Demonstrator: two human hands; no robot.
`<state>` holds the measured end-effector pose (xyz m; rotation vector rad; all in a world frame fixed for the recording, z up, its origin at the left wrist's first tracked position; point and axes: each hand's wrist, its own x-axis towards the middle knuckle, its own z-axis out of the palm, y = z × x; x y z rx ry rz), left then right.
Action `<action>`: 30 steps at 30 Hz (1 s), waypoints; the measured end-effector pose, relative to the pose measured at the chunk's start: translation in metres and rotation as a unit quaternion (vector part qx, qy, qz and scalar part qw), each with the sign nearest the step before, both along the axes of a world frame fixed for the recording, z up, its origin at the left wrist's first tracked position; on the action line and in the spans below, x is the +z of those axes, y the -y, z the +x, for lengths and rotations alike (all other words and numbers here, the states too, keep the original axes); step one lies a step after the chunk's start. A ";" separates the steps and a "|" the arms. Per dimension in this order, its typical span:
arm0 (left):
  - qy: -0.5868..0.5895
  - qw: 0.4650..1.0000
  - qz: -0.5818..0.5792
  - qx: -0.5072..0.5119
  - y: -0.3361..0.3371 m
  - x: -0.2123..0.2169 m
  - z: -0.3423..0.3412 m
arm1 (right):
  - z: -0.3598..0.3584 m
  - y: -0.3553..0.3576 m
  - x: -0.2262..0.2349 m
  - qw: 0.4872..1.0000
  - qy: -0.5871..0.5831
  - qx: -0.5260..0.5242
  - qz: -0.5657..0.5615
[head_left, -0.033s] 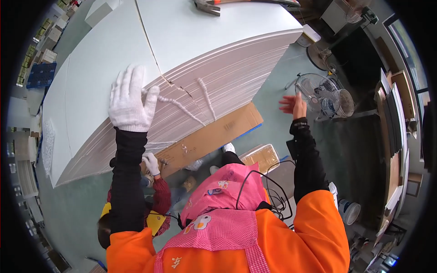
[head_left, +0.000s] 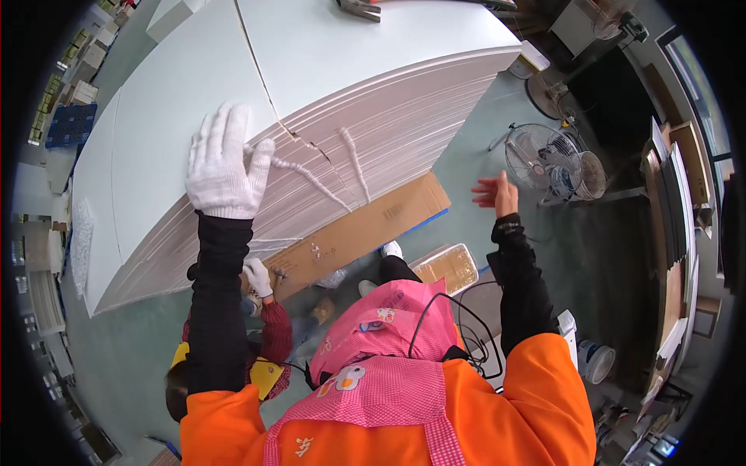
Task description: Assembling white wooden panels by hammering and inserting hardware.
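Observation:
My left hand, in a white knit glove, lies flat on the white board at the top of a tall stack. Its fingers are stretched out and its thumb rests by the stack's front edge. My right hand is bare and hangs in the air to the right of the stack, fingers apart, with nothing in it. White rope-like strands run down the stack's side. At the top edge of the picture a claw hammer lies on the boards, partly cut off.
A co-worker's gloved hand is low beside the stack. Flattened cardboard lies along its foot, near a taped carton. A floor fan and bucket stand to the right. Black cables loop by my waist.
My right hand has dropped slightly toward me. The view has shifted a little, so less of the hammer shows. My left hand stays flat on the board.

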<state>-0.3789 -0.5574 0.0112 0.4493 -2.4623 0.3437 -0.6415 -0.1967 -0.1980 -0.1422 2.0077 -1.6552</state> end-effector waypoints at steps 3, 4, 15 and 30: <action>-0.009 1.000 -0.015 0.014 0.002 -0.004 0.007 | 0.088 -0.017 -0.034 0.993 0.097 0.068 0.015; -0.002 1.000 -0.016 0.023 0.003 -0.007 0.007 | 0.112 -0.023 -0.042 0.989 0.113 0.087 0.036; -0.202 0.973 0.086 -0.066 -0.048 -0.015 0.036 | 0.133 0.015 -0.051 0.933 0.054 0.321 0.153; 0.378 0.538 0.746 0.105 -0.273 -0.250 0.124 | 0.082 0.123 -0.103 0.599 -0.323 0.650 0.338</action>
